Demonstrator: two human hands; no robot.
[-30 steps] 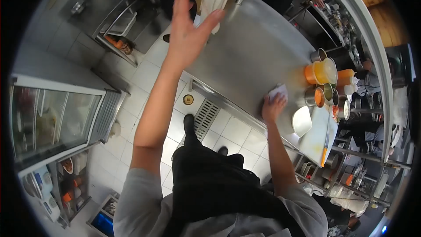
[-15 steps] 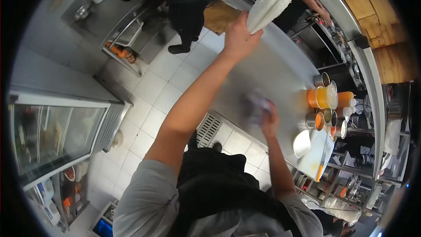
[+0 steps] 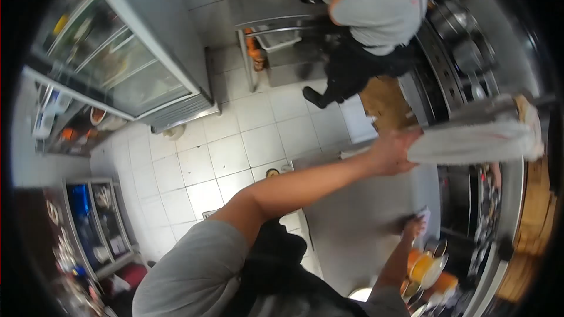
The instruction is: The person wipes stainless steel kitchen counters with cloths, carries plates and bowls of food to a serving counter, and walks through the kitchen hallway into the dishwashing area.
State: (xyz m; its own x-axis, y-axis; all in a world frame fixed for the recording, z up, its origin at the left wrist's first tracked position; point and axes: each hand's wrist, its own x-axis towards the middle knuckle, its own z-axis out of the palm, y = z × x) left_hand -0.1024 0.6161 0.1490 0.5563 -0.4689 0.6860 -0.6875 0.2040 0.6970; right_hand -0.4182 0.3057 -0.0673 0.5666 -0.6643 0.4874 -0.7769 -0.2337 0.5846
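Observation:
My left hand (image 3: 392,152) is closed round the end of a long white towel (image 3: 470,142), which stretches to the right, up by the shelf rail. On the steel counter (image 3: 346,217), near its far edge, my right hand (image 3: 413,228) presses a small pale cloth (image 3: 425,218). The fingers of that hand are partly hidden, but the cloth shows beneath and beyond them. Close to my right wrist stand tubs of orange sauce (image 3: 424,269).
A co-worker (image 3: 382,17) in a grey shirt and black apron stands at the far side by the stove (image 3: 452,82). A glass-door fridge (image 3: 170,76) is at the left. A steel side table (image 3: 264,0) stands at the back. White floor tiles (image 3: 226,158) lie between.
My view has turned, so the fridge and co-worker sit further right. My right hand has moved the cloth across the counter to the far edge. My left hand still grips the towel.

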